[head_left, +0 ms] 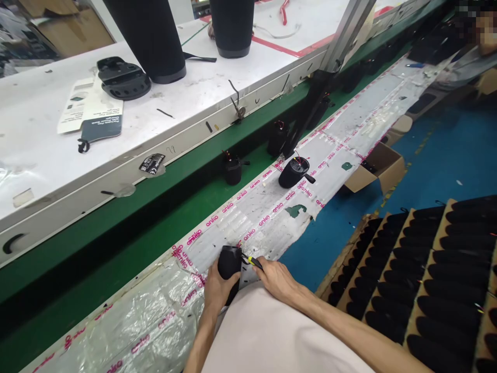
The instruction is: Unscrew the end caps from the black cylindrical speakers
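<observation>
We've got our left grip [217, 287] wrapped round a black, fabric-look cyl. [230, 264], held approx. upright at the near edge of a long, narrow, plastic-covered counter w/ pink-lettered tape [238, 220]; its base is hidden, so we can't tell if it rests on anything. Our right grip [277, 278] is clenched on a slim black-&-yellow hand tool [254, 262], its dark tip by the cyl.'s upper right side, nr some thin red wire [239, 243]; can't tell if they touch. Farther along the same counter a 2nd black cyl. w/ red wires [293, 173] leans, wired end up. Beyond, to the left, a green belt [190, 204] carries a small black wired cyl. [233, 171]. On the far left, a raised white worktop [34, 134] holds a black plastic part [124, 77] & printed cards [101, 127]. Near right: rows of black rounded pcs [438, 274] btwn cardboard strips.
</observation>
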`<state>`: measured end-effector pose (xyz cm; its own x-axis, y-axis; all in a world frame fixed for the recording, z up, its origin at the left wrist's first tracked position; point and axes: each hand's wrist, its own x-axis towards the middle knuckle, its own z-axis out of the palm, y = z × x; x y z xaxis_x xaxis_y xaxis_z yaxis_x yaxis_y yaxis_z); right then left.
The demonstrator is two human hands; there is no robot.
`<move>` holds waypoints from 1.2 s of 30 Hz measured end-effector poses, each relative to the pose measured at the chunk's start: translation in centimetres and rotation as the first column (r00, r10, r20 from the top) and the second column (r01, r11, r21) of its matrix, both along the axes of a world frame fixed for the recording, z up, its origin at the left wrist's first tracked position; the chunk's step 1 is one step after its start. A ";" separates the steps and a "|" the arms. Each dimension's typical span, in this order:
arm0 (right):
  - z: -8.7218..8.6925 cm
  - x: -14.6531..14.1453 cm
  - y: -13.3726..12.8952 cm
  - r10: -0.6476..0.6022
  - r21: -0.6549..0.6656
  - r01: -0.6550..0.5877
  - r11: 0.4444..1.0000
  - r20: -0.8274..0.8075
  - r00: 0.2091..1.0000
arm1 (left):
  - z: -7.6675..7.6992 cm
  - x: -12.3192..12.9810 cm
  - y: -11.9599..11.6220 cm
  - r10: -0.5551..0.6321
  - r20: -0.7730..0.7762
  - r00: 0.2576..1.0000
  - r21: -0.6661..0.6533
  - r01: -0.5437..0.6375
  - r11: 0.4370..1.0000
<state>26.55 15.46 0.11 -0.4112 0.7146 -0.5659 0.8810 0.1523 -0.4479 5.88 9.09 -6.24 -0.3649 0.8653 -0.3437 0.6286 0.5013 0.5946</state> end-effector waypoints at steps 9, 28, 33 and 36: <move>0.3 0.5 0.2 0.057 0.032 -0.059 0.998 0.040 0.998 | 1.4 1.9 0.0 -0.185 -0.390 0.902 -0.045 0.181 0.982; -0.7 -1.4 1.2 0.243 0.070 -0.255 0.965 0.140 0.960 | 0.1 1.8 -0.8 -0.308 -0.431 0.848 -0.055 0.316 0.947; -0.7 -1.3 1.1 0.244 0.072 -0.257 0.964 0.153 0.958 | 0.2 2.1 -1.0 -0.292 -0.410 0.864 -0.019 0.312 0.950; -0.8 -1.4 0.9 0.234 0.067 -0.248 0.966 0.165 0.958 | 0.1 2.1 -0.9 -0.284 -0.393 0.874 -0.015 0.303 0.953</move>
<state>25.17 16.34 -0.67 -0.4899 0.6538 -0.5767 0.8707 0.4006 -0.2854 7.99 8.19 -6.11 -0.1871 0.9647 -0.1854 0.9268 0.2359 0.2922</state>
